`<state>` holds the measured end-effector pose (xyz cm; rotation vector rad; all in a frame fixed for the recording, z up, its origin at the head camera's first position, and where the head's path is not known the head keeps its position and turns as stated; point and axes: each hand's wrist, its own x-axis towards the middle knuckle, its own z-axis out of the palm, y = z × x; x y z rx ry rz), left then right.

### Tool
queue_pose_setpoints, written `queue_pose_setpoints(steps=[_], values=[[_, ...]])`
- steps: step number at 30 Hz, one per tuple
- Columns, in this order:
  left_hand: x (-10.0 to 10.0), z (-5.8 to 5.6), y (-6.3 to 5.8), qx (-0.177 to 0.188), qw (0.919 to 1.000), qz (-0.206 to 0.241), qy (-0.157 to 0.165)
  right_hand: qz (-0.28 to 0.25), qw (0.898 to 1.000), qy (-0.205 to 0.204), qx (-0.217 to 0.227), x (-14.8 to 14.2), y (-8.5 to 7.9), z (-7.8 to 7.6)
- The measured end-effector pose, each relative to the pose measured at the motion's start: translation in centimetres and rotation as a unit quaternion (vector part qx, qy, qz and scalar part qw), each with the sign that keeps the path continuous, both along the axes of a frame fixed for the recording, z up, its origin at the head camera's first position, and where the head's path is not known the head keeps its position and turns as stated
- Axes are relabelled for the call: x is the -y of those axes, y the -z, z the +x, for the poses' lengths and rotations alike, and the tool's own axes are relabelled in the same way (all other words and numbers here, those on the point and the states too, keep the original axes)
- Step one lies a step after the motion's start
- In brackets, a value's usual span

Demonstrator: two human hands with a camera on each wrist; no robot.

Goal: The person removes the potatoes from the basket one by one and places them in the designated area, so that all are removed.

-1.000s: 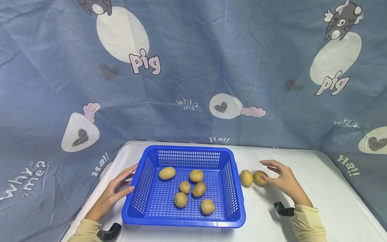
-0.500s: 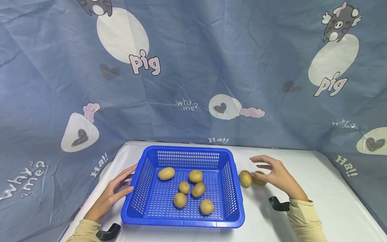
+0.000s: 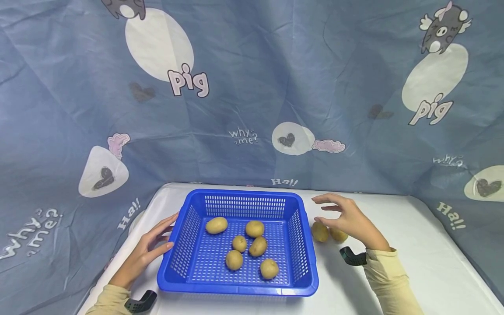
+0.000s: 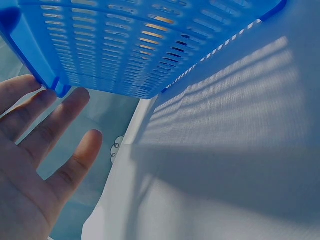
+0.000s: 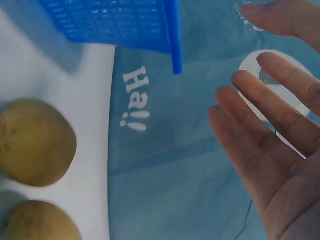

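A blue plastic basket [image 3: 238,289] stands on the white-covered table, with several potatoes lying apart on its slotted floor, one an oval potato [image 3: 216,225] at the back left. My left hand [image 3: 147,250] is at the basket's left side, its fingertips at the rim in the left wrist view and its fingers spread. To the right of the basket, two potatoes lie side by side: a nearer-left potato [image 3: 320,232] and a right-hand potato [image 3: 338,235] partly covered by my hand. Above them my right hand [image 3: 349,218] hovers, fingers extended, holding nothing. In the right wrist view both potatoes [image 5: 37,142] sit apart from the fingers.
A blue cartoon-printed cloth [image 3: 236,109] hangs behind and around the white table [image 3: 397,227]. The basket's raised walls stand between the two outer potatoes and those inside. A dark device [image 3: 353,257] is on each wrist.
My right hand has moved left and slightly away from me, from over the right-hand potato to over the left one. My left hand and the basket's potatoes stay in place.
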<state>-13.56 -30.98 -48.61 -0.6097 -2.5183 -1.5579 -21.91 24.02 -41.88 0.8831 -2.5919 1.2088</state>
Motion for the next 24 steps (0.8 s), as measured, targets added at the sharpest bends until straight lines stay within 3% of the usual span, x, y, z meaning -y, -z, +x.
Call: queue_pose_setpoints(steps=[24], values=[[0.0,0.0,0.0,-0.013,0.9998,0.008,0.01,0.041,0.993,-0.089,0.07,6.7,-2.2,-0.9]])
